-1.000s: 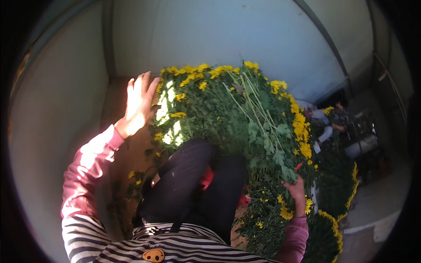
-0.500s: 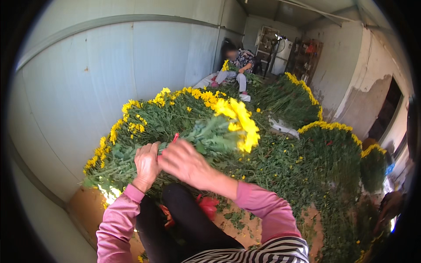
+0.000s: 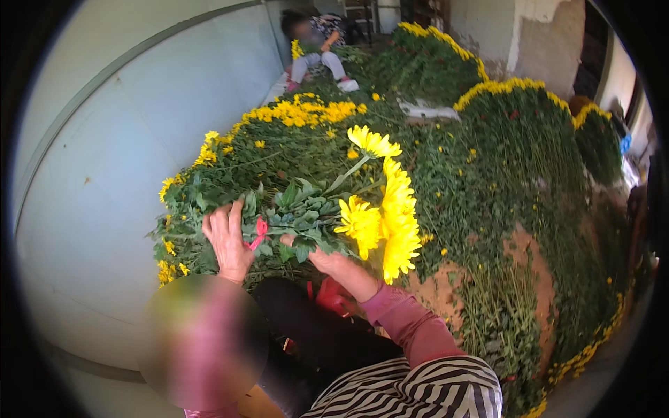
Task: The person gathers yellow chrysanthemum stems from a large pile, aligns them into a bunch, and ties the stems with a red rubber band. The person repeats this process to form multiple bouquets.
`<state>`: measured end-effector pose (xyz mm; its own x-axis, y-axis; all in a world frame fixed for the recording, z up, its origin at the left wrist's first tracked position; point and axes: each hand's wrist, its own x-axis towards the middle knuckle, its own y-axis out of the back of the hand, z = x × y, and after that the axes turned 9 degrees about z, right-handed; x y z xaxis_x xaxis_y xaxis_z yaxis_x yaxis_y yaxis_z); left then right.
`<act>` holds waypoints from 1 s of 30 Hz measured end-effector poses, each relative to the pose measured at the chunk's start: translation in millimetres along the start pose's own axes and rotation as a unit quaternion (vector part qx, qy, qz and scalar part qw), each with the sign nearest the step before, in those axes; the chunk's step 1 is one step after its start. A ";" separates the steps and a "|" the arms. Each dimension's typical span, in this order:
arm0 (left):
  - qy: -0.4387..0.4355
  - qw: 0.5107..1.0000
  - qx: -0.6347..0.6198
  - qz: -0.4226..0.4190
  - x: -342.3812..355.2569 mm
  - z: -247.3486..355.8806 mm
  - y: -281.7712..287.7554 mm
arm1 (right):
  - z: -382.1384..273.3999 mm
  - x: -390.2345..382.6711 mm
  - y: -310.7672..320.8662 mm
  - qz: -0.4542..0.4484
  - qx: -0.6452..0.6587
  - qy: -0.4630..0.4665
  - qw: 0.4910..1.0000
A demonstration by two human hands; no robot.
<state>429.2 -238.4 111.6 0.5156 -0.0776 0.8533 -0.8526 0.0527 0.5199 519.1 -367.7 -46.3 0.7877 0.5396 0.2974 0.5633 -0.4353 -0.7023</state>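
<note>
Grip: our left hand (image 3: 227,240) and right hand (image 3: 334,263) both clasp the bunch of yellow flowers (image 3: 327,209), frame centre.
Tie: red ribbon (image 3: 258,233) between our hands.

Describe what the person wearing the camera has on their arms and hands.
Both hands are bare: no gloves, and no rings or watch that I can make out on the left hand or the right hand. The right arm wears a long, snug pink sleeve reaching the wrist. The left forearm is blurred out, showing only a pinkish tone. A black-and-white striped top covers the torso.
</note>
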 end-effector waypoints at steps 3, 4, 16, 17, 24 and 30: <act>-0.006 0.992 0.020 -0.126 11.7 13.6 -16.9 | 2.9 -8.5 31.6 0.083 0.122 0.026 0.989; 0.034 0.980 -0.062 -0.185 21.6 32.9 -17.5 | -13.8 -19.4 42.5 0.113 0.120 0.036 0.986; 0.083 0.730 -0.567 -0.371 109.0 179.1 -57.7 | -142.0 -88.8 84.2 0.233 -0.057 0.094 0.966; 0.123 0.701 -0.592 -0.379 108.2 184.0 -62.4 | -147.7 -88.7 84.6 0.230 -0.079 0.088 0.966; 0.153 0.686 -0.651 -0.288 92.8 201.2 -85.2 | -159.7 -90.8 67.8 0.299 -0.115 0.084 0.944; 0.149 0.771 -0.553 -0.281 79.5 191.7 -99.2 | -148.5 -92.3 53.1 0.323 -0.102 0.112 0.934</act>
<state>538.5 -440.6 120.4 0.9135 -0.1739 0.3677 0.0204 0.9224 0.3856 513.4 -547.7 -15.0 0.9993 -0.0373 -0.0011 -0.0290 -0.7585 -0.6511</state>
